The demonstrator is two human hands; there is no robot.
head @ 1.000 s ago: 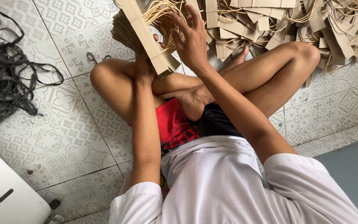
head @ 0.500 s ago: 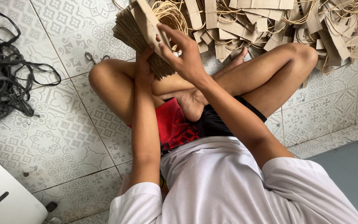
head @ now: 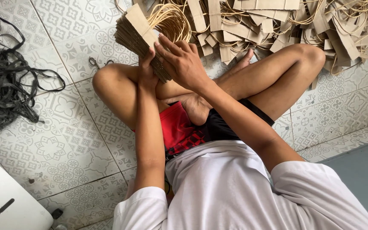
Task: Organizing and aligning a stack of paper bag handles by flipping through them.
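I sit cross-legged on a patterned tile floor. A thick stack of brown cardboard strips (head: 136,35) with tan cord loops (head: 171,22) fanning from its far side is held above my left knee. My left hand (head: 146,70) grips the stack from underneath, thumb up against its near end. My right hand (head: 183,61) lies flat over the stack's right side, fingers spread across the strip edges.
A big heap of loose cardboard strips and tan cords (head: 286,21) lies beyond my knees. A tangle of black straps (head: 5,85) sits at the left. A white box (head: 9,200) is at the lower left. Small scissors (head: 95,63) lie near my left knee.
The stack has tilted and come lower and nearer to me. My right hand slid from its top edge onto its side. The camera view shifted slightly.
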